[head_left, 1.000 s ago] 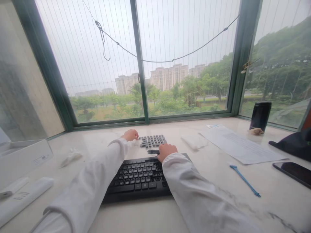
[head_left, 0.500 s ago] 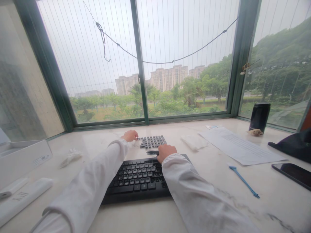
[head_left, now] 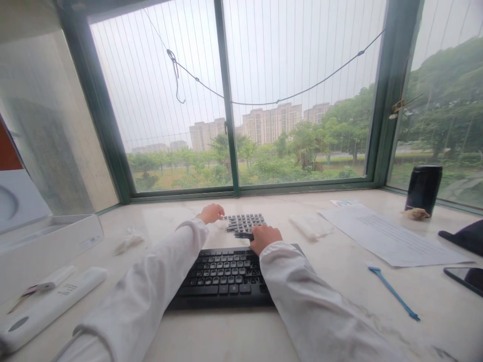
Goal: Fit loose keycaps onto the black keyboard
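A black keyboard (head_left: 222, 289) lies before me; the part of it by my right wrist shows bare sockets without keycaps. Behind it, loose dark keycaps (head_left: 247, 221) are laid out in rows on the pale marble top. My left hand (head_left: 211, 213) is at the left end of these rows, fingers curled together at the outermost caps; what is in the fingertips is too small to tell. My right hand (head_left: 266, 237) is closed above the keyboard's back edge, on a dark strip-like piece (head_left: 243, 235) that sticks out to its left. My right sleeve covers the keyboard's right side.
To the right are a clear plastic bag (head_left: 311, 226), a printed sheet (head_left: 388, 236), a blue tool (head_left: 394, 294), a phone (head_left: 466, 279) and a black can (head_left: 424, 188). At left lie crumpled plastic (head_left: 129, 240), a white box (head_left: 81, 234) and a long white device (head_left: 62, 301). A window stands behind.
The camera view has turned a little to the left, so everything appears shifted right. Both hands keep nearly the same places over the keycaps and keyboard.
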`<state>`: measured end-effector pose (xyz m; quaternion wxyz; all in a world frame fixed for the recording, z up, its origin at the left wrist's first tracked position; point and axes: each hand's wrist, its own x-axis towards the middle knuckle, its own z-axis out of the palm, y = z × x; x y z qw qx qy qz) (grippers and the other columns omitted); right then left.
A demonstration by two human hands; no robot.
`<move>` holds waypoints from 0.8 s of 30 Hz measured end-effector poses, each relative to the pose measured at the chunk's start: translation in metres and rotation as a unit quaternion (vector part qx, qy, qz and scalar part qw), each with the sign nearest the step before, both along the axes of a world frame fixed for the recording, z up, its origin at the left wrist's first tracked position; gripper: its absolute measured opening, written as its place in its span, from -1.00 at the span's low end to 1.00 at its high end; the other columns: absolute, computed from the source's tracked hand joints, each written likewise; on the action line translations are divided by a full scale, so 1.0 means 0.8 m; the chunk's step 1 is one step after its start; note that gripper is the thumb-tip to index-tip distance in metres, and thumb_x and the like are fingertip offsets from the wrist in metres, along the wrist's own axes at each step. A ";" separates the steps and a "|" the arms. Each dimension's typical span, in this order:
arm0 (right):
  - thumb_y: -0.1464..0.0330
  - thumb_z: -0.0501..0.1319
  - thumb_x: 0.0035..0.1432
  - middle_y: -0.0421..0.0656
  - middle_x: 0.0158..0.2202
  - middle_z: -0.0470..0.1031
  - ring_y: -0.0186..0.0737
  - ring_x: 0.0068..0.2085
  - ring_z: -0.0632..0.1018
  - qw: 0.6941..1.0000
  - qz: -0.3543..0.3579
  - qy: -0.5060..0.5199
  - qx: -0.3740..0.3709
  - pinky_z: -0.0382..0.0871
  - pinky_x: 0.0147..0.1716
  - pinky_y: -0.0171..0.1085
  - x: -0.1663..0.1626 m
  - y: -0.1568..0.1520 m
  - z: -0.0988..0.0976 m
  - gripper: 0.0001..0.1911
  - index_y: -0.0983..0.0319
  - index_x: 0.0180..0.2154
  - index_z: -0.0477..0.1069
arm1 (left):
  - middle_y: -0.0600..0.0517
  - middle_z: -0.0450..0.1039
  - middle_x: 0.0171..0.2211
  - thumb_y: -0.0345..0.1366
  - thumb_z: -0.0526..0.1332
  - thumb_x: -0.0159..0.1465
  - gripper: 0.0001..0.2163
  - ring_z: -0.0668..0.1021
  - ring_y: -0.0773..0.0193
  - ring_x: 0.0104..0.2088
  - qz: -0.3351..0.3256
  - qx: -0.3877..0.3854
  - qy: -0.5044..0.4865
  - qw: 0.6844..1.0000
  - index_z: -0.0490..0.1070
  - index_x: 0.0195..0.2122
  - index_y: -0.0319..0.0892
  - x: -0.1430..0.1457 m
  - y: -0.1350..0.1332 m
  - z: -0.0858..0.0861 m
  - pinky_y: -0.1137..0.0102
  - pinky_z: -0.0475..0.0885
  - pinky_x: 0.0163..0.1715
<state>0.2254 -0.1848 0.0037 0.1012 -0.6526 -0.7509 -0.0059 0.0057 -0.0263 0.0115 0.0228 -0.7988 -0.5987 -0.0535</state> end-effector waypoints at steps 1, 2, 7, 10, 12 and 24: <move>0.33 0.12 0.04 0.00 -0.24 0.49 -0.06 -0.21 0.51 1.000 0.004 -0.001 0.021 0.30 -0.28 -0.19 0.000 0.000 0.001 -0.75 0.21 -0.24 0.46 | 0.08 0.51 -0.18 -0.24 0.26 0.10 -0.82 0.51 0.26 -0.19 -0.006 0.007 0.000 1.000 0.50 -0.24 -0.01 0.003 -0.007 0.003 0.46 0.36 -0.22; 0.31 0.11 0.04 -0.01 -0.27 0.50 -0.07 -0.24 0.52 0.999 0.007 0.000 0.040 0.30 -0.31 -0.20 0.000 0.000 0.001 -0.76 0.21 -0.25 0.46 | 0.08 0.51 -0.18 -0.24 0.26 0.10 -0.83 0.50 0.25 -0.17 -0.012 0.013 -0.001 1.000 0.50 -0.25 0.00 0.006 -0.014 0.006 0.44 0.36 -0.20; 0.27 0.06 0.09 -0.03 -0.29 0.51 -0.08 -0.25 0.52 0.998 0.009 0.021 0.066 0.30 -0.32 -0.20 -0.002 -0.005 0.005 -0.74 0.16 -0.25 0.47 | 0.10 0.52 -0.20 -0.26 0.21 0.14 -0.84 0.51 0.26 -0.20 -0.043 0.033 -0.010 0.998 0.50 -0.24 0.03 0.028 -0.066 0.022 0.42 0.35 -0.19; 0.24 0.05 0.11 -0.06 -0.29 0.52 -0.08 -0.25 0.52 0.996 -0.008 0.038 0.075 0.29 -0.32 -0.21 -0.005 -0.008 0.006 -0.74 0.13 -0.27 0.47 | 0.10 0.53 -0.22 -0.25 0.20 0.14 -0.84 0.52 0.25 -0.23 -0.060 0.039 -0.016 0.997 0.50 -0.26 0.07 0.044 -0.102 0.025 0.42 0.36 -0.23; 0.19 0.02 0.14 -0.09 -0.32 0.52 -0.09 -0.27 0.52 0.993 -0.024 0.078 0.084 0.29 -0.35 -0.23 -0.006 -0.009 0.007 -0.71 0.11 -0.30 0.47 | 0.06 0.53 -0.25 -0.21 0.21 0.12 -0.84 0.53 0.20 -0.24 -0.075 0.047 -0.020 0.996 0.50 -0.27 0.06 0.053 -0.125 0.024 0.38 0.36 -0.23; -0.16 -0.19 0.08 -0.25 -0.66 0.10 -0.29 -0.58 0.31 0.725 0.116 0.673 0.094 0.32 -0.51 -0.27 -0.023 0.006 0.006 -0.45 0.14 -0.62 -0.07 | -0.01 0.54 -0.27 0.15 0.06 0.15 -0.61 0.55 0.18 -0.21 -0.190 0.082 -0.156 0.966 0.47 -0.19 0.05 0.064 -0.237 -0.001 0.34 0.38 -0.19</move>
